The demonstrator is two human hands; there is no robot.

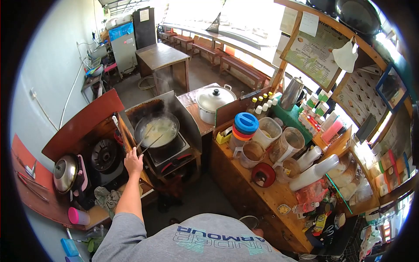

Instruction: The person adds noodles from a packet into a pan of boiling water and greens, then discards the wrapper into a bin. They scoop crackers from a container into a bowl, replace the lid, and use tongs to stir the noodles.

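Observation:
My left hand [133, 161] is closed around a pair of tongs [150, 144], whose two thin arms spread apart towards the wok. Their tips reach into the dark wok [139, 131], where pale food [160, 132] sits in steaming liquid. Under the wok is a stove [171, 150] with raised metal guards around it. Low by my shirt, only a small part of my right hand [259, 233] shows, beside a round-rimmed vessel [249, 222]. Its fingers are hidden, so whether it holds the vessel cannot be made out.
A lidded pot [215, 102] stands beyond the stove's right guard. On the left are another burner [104, 155], a lidded pan [65, 174] and a cloth [107, 198]. The wooden counter [273, 205] at right carries jugs, stacked cups and bottles.

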